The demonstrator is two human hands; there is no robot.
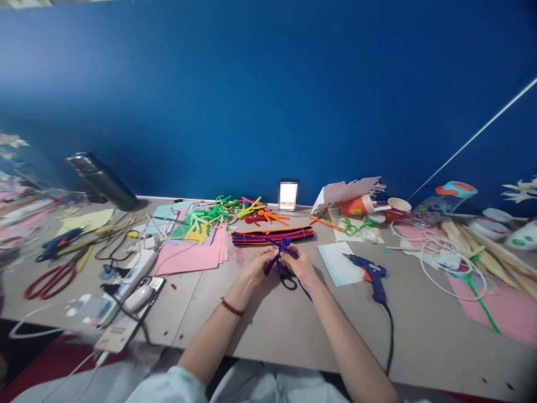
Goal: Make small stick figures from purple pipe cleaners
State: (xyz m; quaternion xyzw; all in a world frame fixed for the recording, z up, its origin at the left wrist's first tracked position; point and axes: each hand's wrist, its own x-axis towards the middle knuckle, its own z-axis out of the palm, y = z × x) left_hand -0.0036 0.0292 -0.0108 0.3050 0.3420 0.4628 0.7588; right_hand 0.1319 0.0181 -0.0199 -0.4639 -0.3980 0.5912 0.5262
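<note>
Above the front middle of the table, my left hand (263,264) and my right hand (298,263) meet around a small purple pipe-cleaner figure (285,244) with a rounded, coiled top. Fingers of both hands are closed on it, and several purple strands stick out between them. One long strand hangs below my right hand. Dark-handled scissors (289,281) lie on the table just under the hands, their blades hidden. Behind the hands rests a bundle of purple, red and orange pipe cleaners (272,235).
A blue glue gun (375,275) with a black cord lies right, beside a light blue paper (339,263). Left are pink sheets (191,256), a power strip (136,268), a phone (121,330) and red-handled scissors (52,280). Green pipe cleaners (210,214) lie behind.
</note>
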